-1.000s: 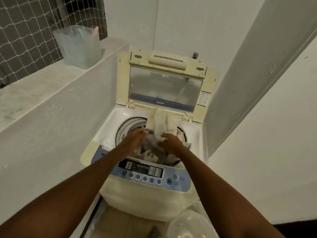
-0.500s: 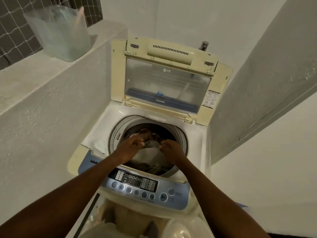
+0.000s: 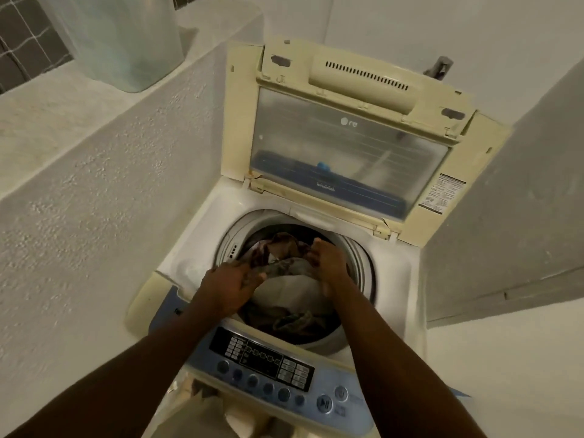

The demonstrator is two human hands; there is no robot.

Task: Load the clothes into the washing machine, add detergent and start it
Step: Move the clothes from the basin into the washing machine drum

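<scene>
A top-loading washing machine (image 3: 393,270) stands in a narrow recess with its yellowed lid (image 3: 347,153) raised upright. Its round drum holds a pile of grey and brown clothes (image 3: 290,295) that reaches close to the rim. My left hand (image 3: 230,286) is at the drum's left edge, with its fingers curled onto the grey cloth. My right hand (image 3: 330,263) is over the drum's right side, its fingers bent into the dark cloth at the top of the pile. The blue control panel (image 3: 268,365) with its buttons lies under my forearms.
A rough white half-wall (image 3: 94,200) runs along the left, and on its ledge stands a translucent bluish container (image 3: 126,42). A white wall panel (image 3: 505,216) crowds the machine's right side. A tap (image 3: 439,67) sticks out behind the lid. Pale cloth (image 3: 202,415) shows below the panel.
The white cloth that hung over the drum's back edge has gone down inside. Both hands have sunk lower onto the pile, and the view has moved closer to the machine.
</scene>
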